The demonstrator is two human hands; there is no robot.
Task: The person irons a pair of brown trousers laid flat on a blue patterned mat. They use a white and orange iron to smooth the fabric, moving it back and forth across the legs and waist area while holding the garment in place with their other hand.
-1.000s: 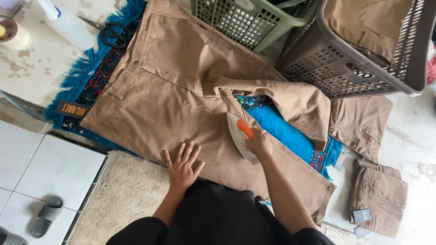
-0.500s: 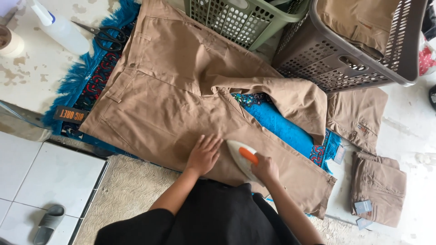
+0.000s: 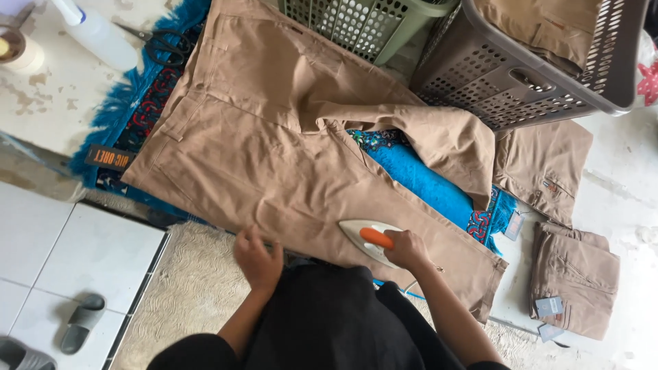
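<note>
A view from above shows a person ironing a pair of tan trousers (image 3: 274, 157) spread flat over a blue patterned rug (image 3: 425, 181) on the floor. The right hand (image 3: 404, 248) is closed around the orange handle of a white clothes iron (image 3: 369, 236), which rests on the trouser leg near the lower edge of the fabric. The left hand (image 3: 259, 257) lies on the near edge of the trousers, just left of the iron, fingers curled and holding nothing. One trouser leg is folded back, baring the rug. Past the trousers stand a green laundry basket (image 3: 363, 24) and a grey laundry basket (image 3: 541, 68) holding tan clothes. Folded tan trousers (image 3: 572, 277) lie at the right. A spray bottle (image 3: 96, 34) and black scissors (image 3: 161, 44) lie at the upper left.
</note>
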